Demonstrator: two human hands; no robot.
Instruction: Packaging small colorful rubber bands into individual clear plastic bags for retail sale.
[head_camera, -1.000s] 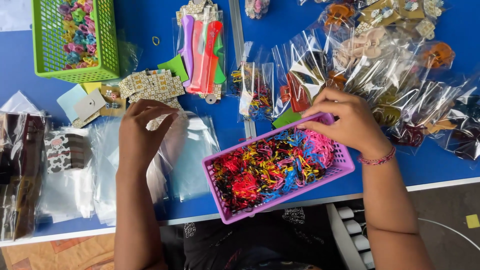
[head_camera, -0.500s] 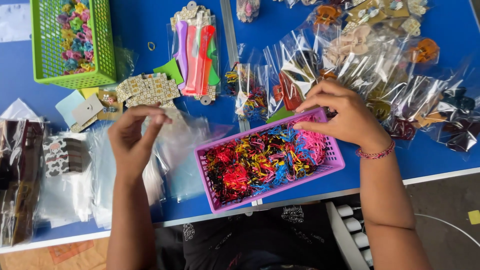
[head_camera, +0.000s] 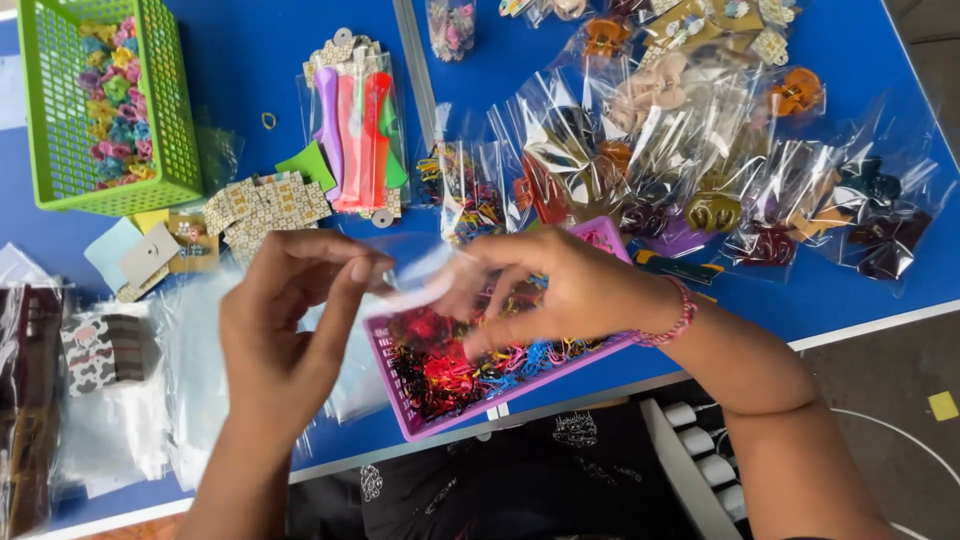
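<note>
Sitting at the far left of the blue worktop (head_camera: 250, 60), the green basket (head_camera: 60, 180) of small clips stays untouched, while the left hand (head_camera: 285, 330) has come up from the stack of clear bags (head_camera: 190, 400). It now pinches one small clear bag (head_camera: 415, 290) between thumb and fingers. The right hand (head_camera: 560, 290), a second ago dipping into the purple basket (head_camera: 480, 415) of coloured hair bands, has risen to meet it over that basket's left end, fingers closed at the bag's mouth; whether it carries bands I cannot tell, so filling looks about to begin.

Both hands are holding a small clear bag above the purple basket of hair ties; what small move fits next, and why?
Probably spread the clear bag's mouth: left hand and right hand pinch it over the purple basket, nothing visible inside.
</note>
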